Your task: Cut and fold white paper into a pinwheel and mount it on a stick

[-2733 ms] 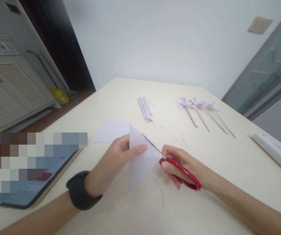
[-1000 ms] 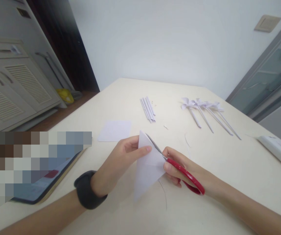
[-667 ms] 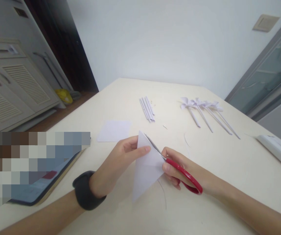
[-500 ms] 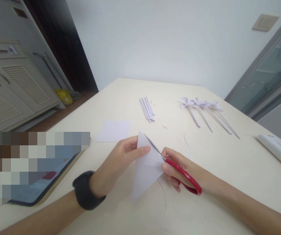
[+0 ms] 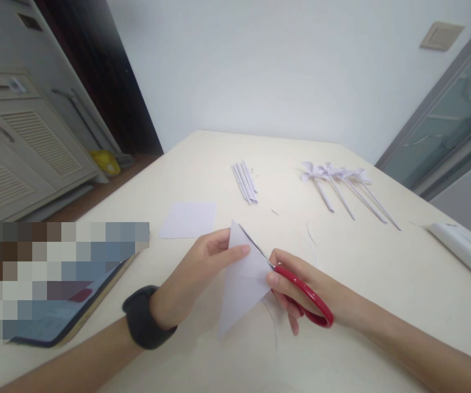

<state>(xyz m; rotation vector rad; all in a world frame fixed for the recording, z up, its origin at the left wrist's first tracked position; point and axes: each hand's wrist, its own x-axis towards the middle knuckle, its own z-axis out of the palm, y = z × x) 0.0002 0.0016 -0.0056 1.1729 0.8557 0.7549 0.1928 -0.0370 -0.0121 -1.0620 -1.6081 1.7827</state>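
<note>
A smooth black band (image 5: 148,319) circles the wrist of the left hand (image 5: 205,267), which pinches a thin white paper (image 5: 246,284), thumb flat on the near face and fingers tucked behind. The paper is a triangle with a faint crease across it, tilted above the surface (image 5: 202,365), between the hands. The right hand (image 5: 296,286) grips the scissors (image 5: 307,292), whose glossy red loops wrap about its fingers; the slim metal blades lie nearly together along the paper's slanting edge, their tips close to its top corner. Whether they bite into it I cannot tell.

A hair-thin curved strip (image 5: 274,325) trails from beneath the paper, which covers its upper end. Left of the left hand sits a tablet (image 5: 65,322), much of it masked by blurred blocks. Just beyond that hand, a white square (image 5: 188,219) lies flat. A ribbed white case (image 5: 465,254) rests well to the right of the right hand.

Past the hands are small scraps (image 5: 275,212), then narrow rolled tubes (image 5: 243,183) side by side. Farther right, pinwheels (image 5: 329,170) with curled petals overlap, their sticks pointing back toward the right hand. Behind everything rises a plain pale wall (image 5: 235,65).
</note>
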